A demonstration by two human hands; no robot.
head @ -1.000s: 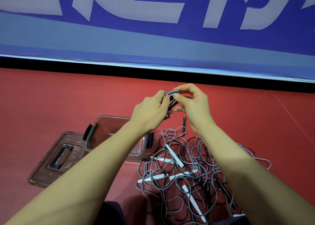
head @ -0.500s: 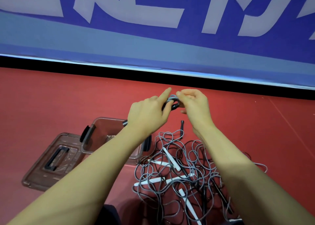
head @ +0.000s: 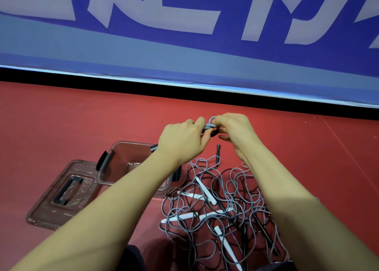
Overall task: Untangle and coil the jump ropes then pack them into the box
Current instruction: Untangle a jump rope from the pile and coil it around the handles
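Two hands up from the head camera: my left hand (head: 181, 139) grips a coiled rope (head: 211, 125) by its black handle, and my right hand (head: 233, 130) pinches the grey loop on top. The box (head: 114, 168) sits open just beside the tangled pile (head: 225, 205). Risk: if my pinch slackens, the coil could spring loose and drop back into the tangle.

Red floor (head: 61, 117), clear box (head: 123, 162), its lid (head: 47, 207) alongside, tangled jump ropes (head: 221, 205) beside box
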